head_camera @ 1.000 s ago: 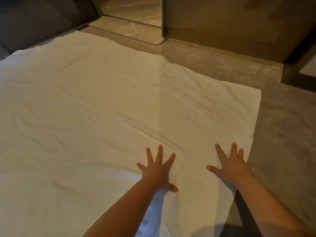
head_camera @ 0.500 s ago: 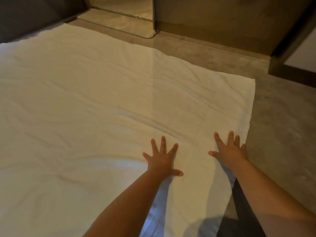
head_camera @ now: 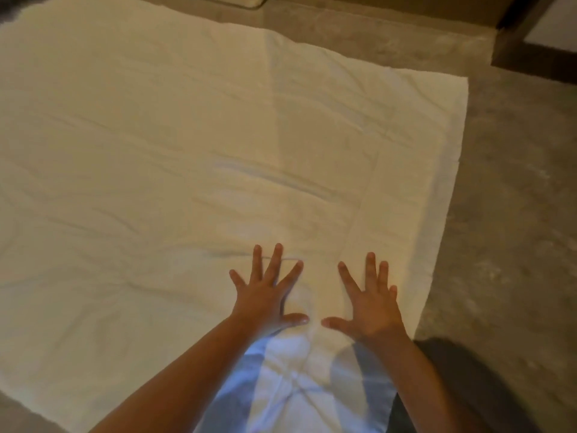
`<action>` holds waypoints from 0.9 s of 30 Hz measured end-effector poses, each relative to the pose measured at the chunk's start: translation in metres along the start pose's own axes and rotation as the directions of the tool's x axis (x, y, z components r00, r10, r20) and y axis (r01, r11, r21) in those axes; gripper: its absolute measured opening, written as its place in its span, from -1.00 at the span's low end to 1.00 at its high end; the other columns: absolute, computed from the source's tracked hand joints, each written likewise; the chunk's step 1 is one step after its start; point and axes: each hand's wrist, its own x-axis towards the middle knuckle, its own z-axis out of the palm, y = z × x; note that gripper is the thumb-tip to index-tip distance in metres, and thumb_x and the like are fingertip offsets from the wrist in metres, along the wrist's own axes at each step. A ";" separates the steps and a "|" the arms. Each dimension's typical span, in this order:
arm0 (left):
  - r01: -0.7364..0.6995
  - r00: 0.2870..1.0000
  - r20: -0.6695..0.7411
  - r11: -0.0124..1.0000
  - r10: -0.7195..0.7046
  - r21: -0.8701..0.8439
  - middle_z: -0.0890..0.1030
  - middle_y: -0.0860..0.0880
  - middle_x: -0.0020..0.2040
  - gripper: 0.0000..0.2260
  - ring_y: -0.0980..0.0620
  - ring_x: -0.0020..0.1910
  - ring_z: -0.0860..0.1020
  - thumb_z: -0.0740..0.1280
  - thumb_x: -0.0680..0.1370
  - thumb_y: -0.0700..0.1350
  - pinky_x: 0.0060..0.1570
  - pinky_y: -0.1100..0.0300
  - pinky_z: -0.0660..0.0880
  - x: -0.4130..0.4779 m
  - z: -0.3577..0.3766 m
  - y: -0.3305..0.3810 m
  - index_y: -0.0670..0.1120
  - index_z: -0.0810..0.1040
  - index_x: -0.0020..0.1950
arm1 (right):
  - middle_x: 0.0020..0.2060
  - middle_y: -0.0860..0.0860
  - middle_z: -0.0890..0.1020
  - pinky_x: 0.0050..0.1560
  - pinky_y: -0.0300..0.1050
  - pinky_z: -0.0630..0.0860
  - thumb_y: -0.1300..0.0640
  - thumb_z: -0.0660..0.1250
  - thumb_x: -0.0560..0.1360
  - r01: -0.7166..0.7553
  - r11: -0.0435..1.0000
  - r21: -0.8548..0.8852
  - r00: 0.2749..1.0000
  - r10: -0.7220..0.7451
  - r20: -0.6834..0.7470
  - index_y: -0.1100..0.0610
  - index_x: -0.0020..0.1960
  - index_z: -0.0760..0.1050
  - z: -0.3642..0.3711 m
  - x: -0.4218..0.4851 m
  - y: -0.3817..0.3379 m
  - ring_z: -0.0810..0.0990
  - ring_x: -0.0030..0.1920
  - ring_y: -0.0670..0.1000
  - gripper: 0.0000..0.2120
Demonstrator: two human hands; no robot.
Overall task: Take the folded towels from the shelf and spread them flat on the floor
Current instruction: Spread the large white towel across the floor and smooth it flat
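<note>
A large white towel (head_camera: pixel 175 145) lies spread out on the grey floor (head_camera: pixel 505 214), with soft creases running across it. My left hand (head_camera: pixel 268 292) rests palm down on the towel near its front, fingers splayed. Close beside it my right hand (head_camera: pixel 371 301) also presses flat on the cloth, fingers apart, thumbs almost meeting. Neither hand holds anything. The towel's right edge runs just right of my right hand. No shelf and no folded towels are in view.
Bare grey floor runs along the right side and the far edge of the towel. A dark door frame or wall base (head_camera: pixel 524 54) stands at the top right. A pale raised threshold (head_camera: pixel 237 0) shows at the top edge.
My right hand has slid left towards my left hand, so the thumbs are now nearly touching. The view has tilted down and moved closer to the towel.
</note>
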 end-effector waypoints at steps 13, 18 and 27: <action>-0.060 0.997 0.054 0.997 0.063 -0.046 -0.39 -0.11 0.49 -0.18 -0.29 0.44 -0.37 0.20 0.38 0.39 0.25 -0.48 -0.04 -0.015 -0.001 0.015 0.21 -0.18 0.48 | 0.44 0.07 -0.45 0.38 0.41 -0.04 -0.38 0.30 0.29 -0.043 0.998 -0.045 0.998 0.041 -0.047 -0.21 0.44 -0.33 -0.010 -0.002 0.011 -0.39 0.46 0.21 0.01; -0.154 0.987 0.035 0.988 0.155 -0.029 -0.38 -0.02 0.49 -0.23 -0.23 0.45 -0.38 0.22 0.42 0.32 0.32 -0.40 -0.10 -0.070 0.037 -0.003 0.20 -0.13 0.49 | 0.47 0.15 -0.36 0.44 0.31 -0.06 -0.34 0.15 0.42 -0.057 0.995 -0.082 0.998 0.057 -0.005 -0.13 0.46 -0.34 0.014 -0.043 -0.020 -0.32 0.48 0.24 -0.13; -0.300 0.952 0.092 0.951 0.293 0.074 -0.57 -0.04 0.35 -0.02 -0.30 0.26 -0.60 0.25 0.31 0.41 0.19 -0.54 -0.15 -0.112 0.073 -0.008 0.21 -0.40 0.41 | 0.39 0.17 -0.47 0.46 0.19 0.05 -0.35 0.23 0.37 -0.165 0.973 -0.158 0.967 0.191 0.168 -0.04 0.38 -0.49 0.086 -0.168 -0.058 -0.32 0.46 0.30 0.01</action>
